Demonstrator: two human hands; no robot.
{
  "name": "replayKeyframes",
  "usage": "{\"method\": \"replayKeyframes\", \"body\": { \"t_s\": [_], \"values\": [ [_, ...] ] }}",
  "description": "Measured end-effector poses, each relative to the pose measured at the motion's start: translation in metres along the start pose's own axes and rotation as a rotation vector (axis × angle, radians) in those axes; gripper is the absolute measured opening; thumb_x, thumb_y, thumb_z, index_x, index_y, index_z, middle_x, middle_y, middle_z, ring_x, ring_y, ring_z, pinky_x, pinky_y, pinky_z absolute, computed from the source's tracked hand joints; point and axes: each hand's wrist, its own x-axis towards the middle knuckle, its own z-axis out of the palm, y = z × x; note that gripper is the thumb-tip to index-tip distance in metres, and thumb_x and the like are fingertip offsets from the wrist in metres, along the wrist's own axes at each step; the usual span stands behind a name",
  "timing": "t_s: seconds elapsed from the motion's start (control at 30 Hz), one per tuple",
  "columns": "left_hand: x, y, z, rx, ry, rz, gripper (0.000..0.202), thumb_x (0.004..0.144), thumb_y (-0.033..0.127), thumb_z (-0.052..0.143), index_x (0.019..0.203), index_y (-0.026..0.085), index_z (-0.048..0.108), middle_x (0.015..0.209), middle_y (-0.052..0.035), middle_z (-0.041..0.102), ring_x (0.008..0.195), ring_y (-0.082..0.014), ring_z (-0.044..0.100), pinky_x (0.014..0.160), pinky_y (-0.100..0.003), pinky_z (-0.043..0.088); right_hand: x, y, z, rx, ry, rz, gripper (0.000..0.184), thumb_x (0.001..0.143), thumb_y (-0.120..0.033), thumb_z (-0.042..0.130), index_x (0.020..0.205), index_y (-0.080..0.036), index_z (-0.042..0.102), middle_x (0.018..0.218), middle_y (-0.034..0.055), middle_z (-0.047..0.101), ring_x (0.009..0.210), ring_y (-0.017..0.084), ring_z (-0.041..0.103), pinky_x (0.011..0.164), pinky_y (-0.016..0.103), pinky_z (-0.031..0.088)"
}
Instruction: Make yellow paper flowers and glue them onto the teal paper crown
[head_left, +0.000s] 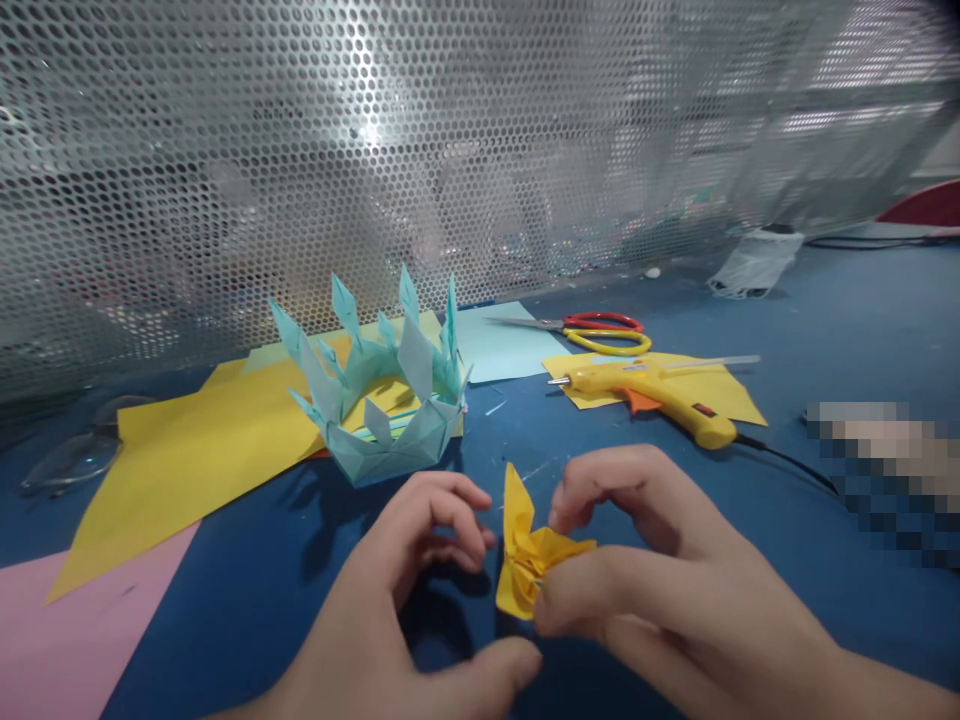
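Note:
A small folded yellow paper piece (525, 560) stands on the blue table (825, 330) between my hands. My right hand (645, 560) pinches its right side with thumb and fingers. Just left of it, my left hand (405, 590) has its fingers curled and its thumb stretched out below the paper; nothing shows in them. Behind the hands sits a light blue folded paper crown (382, 400) with several upright points.
Yellow paper sheets (195, 460) and a pink sheet (67, 630) lie at the left. A yellow glue gun (660, 395) with a cable, red and yellow scissors (600, 332) and a pale blue sheet (502, 345) lie behind. A perforated metal screen (450, 140) closes the back.

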Motion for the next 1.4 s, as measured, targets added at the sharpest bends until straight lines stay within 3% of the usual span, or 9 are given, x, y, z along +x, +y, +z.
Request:
{"method": "replayKeyframes", "body": {
  "t_s": [0.1, 0.23, 0.3, 0.4, 0.5, 0.67, 0.93, 1.13, 1.4],
  "values": [
    [0.002, -0.001, -0.001, -0.244, -0.046, -0.101, 0.027, 0.072, 0.025, 0.072, 0.092, 0.026, 0.054, 0.113, 0.0017, 0.059, 0.098, -0.0164, 0.062, 0.084, -0.026, 0.049, -0.001, -0.002, 0.003, 0.087, 0.011, 0.050, 0.024, 0.077, -0.013, 0.063, 0.078, -0.036, 0.070, 0.086, -0.0003, 0.062, 0.082, 0.018, 0.065, 0.073, 0.027, 0.058],
    [0.007, -0.001, -0.005, -0.345, -0.119, -0.205, 0.023, 0.081, 0.036, 0.070, 0.092, 0.025, 0.054, 0.083, 0.0055, 0.065, 0.081, -0.0095, 0.062, 0.070, -0.016, 0.048, -0.003, -0.012, 0.015, 0.404, 0.019, 0.396, 0.028, 0.067, -0.017, 0.075, 0.087, -0.032, 0.063, 0.085, -0.0032, 0.064, 0.068, 0.015, 0.065, 0.055, 0.020, 0.057],
    [0.009, -0.001, -0.005, -0.375, -0.100, -0.222, 0.025, 0.078, 0.033, 0.074, 0.084, 0.023, 0.052, 0.075, 0.0080, 0.062, 0.071, -0.0060, 0.058, 0.064, -0.013, 0.047, -0.003, -0.016, 0.018, 0.461, -0.002, 0.453, 0.029, 0.069, -0.015, 0.073, 0.089, -0.032, 0.060, 0.086, -0.0056, 0.064, 0.062, 0.011, 0.064, 0.048, 0.015, 0.054],
    [0.010, 0.000, -0.005, -0.406, -0.062, -0.206, 0.028, 0.075, 0.028, 0.078, 0.076, 0.021, 0.050, 0.071, 0.0093, 0.059, 0.064, -0.0042, 0.054, 0.060, -0.012, 0.045, -0.002, -0.016, 0.012, 0.355, -0.081, 0.305, 0.029, 0.074, -0.014, 0.069, 0.094, -0.031, 0.059, 0.091, -0.0030, 0.065, 0.066, 0.012, 0.065, 0.053, 0.015, 0.056],
    [0.009, 0.001, -0.004, -0.350, -0.045, -0.182, 0.028, 0.074, 0.025, 0.077, 0.075, 0.020, 0.049, 0.070, 0.0079, 0.061, 0.064, -0.0057, 0.055, 0.059, -0.013, 0.045, 0.001, -0.013, 0.002, 0.282, -0.170, 0.122, 0.023, 0.074, -0.015, 0.070, 0.088, -0.032, 0.066, 0.101, 0.0001, 0.064, 0.090, 0.016, 0.067, 0.073, 0.018, 0.057],
    [0.008, 0.000, -0.004, -0.251, -0.047, -0.177, 0.023, 0.072, 0.021, 0.076, 0.079, 0.021, 0.055, 0.074, 0.0042, 0.066, 0.071, -0.0105, 0.061, 0.065, -0.019, 0.050, 0.005, -0.011, 0.003, 0.249, -0.091, -0.029, 0.024, 0.077, -0.011, 0.069, 0.096, -0.025, 0.066, 0.101, 0.0049, 0.061, 0.091, 0.013, 0.064, 0.081, 0.015, 0.053],
    [0.003, 0.005, 0.000, -0.248, 0.003, -0.248, 0.030, 0.070, 0.022, 0.078, 0.096, 0.026, 0.063, 0.068, 0.0084, 0.070, 0.068, -0.0096, 0.066, 0.065, -0.016, 0.052, 0.010, -0.010, 0.011, 0.354, -0.074, 0.012, 0.030, 0.081, 0.003, 0.053, 0.094, -0.021, 0.067, 0.087, 0.0022, 0.067, 0.074, 0.008, 0.066, 0.068, 0.012, 0.054],
    [0.001, 0.002, -0.004, -0.040, -0.004, -0.089, 0.042, 0.080, 0.027, 0.071, 0.119, 0.034, 0.058, 0.081, 0.0075, 0.076, 0.080, -0.0105, 0.070, 0.077, -0.017, 0.053, 0.012, -0.011, 0.007, 0.288, -0.046, 0.059, 0.032, 0.081, 0.001, 0.053, 0.095, -0.023, 0.070, 0.090, 0.0017, 0.069, 0.076, 0.009, 0.067, 0.069, 0.015, 0.055],
    [-0.001, 0.018, 0.006, -0.194, 0.143, -0.263, 0.035, 0.073, 0.022, 0.073, 0.106, 0.028, 0.065, 0.080, 0.0075, 0.077, 0.078, -0.0112, 0.072, 0.071, -0.015, 0.056, 0.011, -0.009, 0.008, 0.320, -0.056, 0.076, 0.037, 0.082, 0.002, 0.051, 0.094, -0.026, 0.071, 0.090, 0.0000, 0.070, 0.082, 0.010, 0.066, 0.074, 0.018, 0.054]
  ]
}}
